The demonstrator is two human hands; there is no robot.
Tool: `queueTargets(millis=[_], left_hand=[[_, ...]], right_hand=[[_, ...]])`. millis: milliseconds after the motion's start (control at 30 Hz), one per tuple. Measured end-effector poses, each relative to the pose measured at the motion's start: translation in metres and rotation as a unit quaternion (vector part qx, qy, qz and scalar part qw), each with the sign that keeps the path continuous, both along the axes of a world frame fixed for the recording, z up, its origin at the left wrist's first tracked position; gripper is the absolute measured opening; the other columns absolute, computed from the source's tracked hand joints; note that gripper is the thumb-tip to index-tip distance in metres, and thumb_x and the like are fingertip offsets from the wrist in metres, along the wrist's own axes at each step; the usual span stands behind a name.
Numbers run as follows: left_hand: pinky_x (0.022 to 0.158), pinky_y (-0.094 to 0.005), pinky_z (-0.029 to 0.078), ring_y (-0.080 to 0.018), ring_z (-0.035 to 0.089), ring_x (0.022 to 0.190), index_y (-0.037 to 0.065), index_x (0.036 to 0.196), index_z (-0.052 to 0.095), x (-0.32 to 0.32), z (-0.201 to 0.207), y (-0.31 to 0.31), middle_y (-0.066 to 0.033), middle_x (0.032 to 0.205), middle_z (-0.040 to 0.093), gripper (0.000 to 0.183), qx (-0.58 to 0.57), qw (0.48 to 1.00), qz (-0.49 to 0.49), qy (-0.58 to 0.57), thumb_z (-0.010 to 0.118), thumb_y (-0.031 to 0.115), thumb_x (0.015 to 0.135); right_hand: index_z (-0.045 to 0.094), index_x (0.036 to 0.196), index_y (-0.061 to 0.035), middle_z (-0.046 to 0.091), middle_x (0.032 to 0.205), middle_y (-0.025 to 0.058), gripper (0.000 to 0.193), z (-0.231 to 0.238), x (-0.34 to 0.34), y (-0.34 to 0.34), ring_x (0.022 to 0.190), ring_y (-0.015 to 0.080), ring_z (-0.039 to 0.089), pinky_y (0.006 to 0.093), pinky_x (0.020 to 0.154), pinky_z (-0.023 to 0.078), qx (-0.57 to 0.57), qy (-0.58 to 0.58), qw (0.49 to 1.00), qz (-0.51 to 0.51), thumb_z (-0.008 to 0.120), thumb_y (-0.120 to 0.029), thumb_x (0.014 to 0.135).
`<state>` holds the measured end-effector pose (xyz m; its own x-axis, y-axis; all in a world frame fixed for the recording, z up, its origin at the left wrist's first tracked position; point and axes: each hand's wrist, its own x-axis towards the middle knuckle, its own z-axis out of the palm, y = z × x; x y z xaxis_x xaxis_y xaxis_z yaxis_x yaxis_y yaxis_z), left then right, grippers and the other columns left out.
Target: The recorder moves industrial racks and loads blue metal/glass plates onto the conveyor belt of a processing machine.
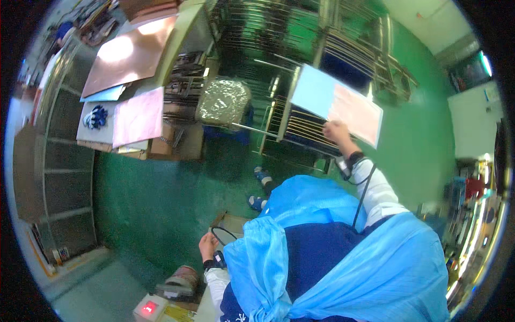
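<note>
On the right, my right hand (336, 131) is closed on the near edge of a pale pink sheet (357, 112). That sheet lies over the right part of a light blue sheet (312, 91), on top of a metal rack cart (279, 118). My left hand (208, 246) hangs low beside my body, its fingers curled in, with nothing visible in them. A dark strap with a black cable is on each wrist.
At the left, a bench carries copper-coloured panels (129, 59), another pink sheet (138, 117) and dark blue gloves (95, 117). A foil-covered stool (224, 101) stands between bench and cart. Behind are more racks (348, 53). Low left sits a box with a red display (149, 308).
</note>
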<state>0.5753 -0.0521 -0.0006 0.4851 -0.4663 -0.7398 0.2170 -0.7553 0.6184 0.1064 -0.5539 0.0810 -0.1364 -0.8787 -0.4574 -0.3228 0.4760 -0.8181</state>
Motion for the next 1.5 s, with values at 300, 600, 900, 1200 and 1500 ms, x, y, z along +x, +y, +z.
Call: queueTargets(millis=[300, 600, 900, 1200, 1500], left_hand=[[0.067, -0.0278, 0.051, -0.0177, 0.065, 0.079, 0.002, 0.117, 0.057, 0.015, 0.016, -0.134, -0.0095, 0.1, 0.066, 0.035, -0.063, 0.994, 0.081, 0.033, 0.059, 0.027, 0.093], [0.069, -0.0262, 0.05, -0.0163, 0.065, 0.082, 0.002, 0.116, 0.058, -0.056, 0.064, -0.349, -0.0101, 0.102, 0.067, 0.035, -0.05, 0.993, -0.094, 0.056, 0.06, 0.027, 0.092], [0.075, -0.0273, 0.051, -0.0158, 0.064, 0.086, 0.002, 0.117, 0.058, -0.091, 0.089, -0.428, -0.01, 0.103, 0.066, 0.037, -0.027, 0.987, -0.154, 0.022, 0.058, 0.029, 0.093], [0.074, -0.0266, 0.05, -0.0134, 0.064, 0.085, 0.003, 0.114, 0.061, -0.1, 0.089, -0.437, -0.0076, 0.101, 0.067, 0.037, -0.026, 0.984, -0.175, 0.033, 0.06, 0.032, 0.091], [0.074, -0.0276, 0.05, -0.0157, 0.064, 0.088, 0.003, 0.117, 0.06, -0.092, 0.1, -0.441, -0.0078, 0.104, 0.066, 0.041, -0.033, 0.976, -0.209, 0.049, 0.059, 0.035, 0.091]], right_hand=[[0.056, 0.121, 0.0034, 0.058, 0.122, 0.0242, 0.068, -0.038, -0.266, -0.019, 0.114, 0.036, 0.055, 0.0401, 0.098, 0.042, 0.029, 0.341, 0.907, -0.246, 0.073, -0.04, 0.072], [0.041, 0.131, 0.012, 0.047, 0.133, 0.0268, 0.09, -0.055, -0.31, -0.026, 0.123, 0.0327, 0.048, 0.0394, 0.101, 0.039, 0.116, 0.163, 0.958, -0.205, 0.076, -0.045, 0.071], [0.06, 0.102, -0.0003, 0.064, 0.086, 0.0059, 0.03, -0.023, -0.319, -0.027, 0.071, 0.016, 0.059, 0.0299, 0.064, 0.048, 0.157, -0.126, 0.97, -0.139, 0.067, -0.025, 0.087], [0.048, 0.124, 0.0027, 0.058, 0.116, 0.0112, 0.035, -0.053, -0.317, 0.003, 0.106, 0.0227, 0.057, 0.0385, 0.094, 0.046, -0.002, -0.262, 0.963, -0.061, 0.055, -0.006, 0.091], [0.052, 0.122, 0.0027, 0.06, 0.117, 0.0105, 0.037, 0.017, -0.216, -0.039, 0.105, 0.0203, 0.058, 0.0345, 0.093, 0.046, 0.022, -0.401, 0.915, -0.029, 0.059, -0.007, 0.087]])
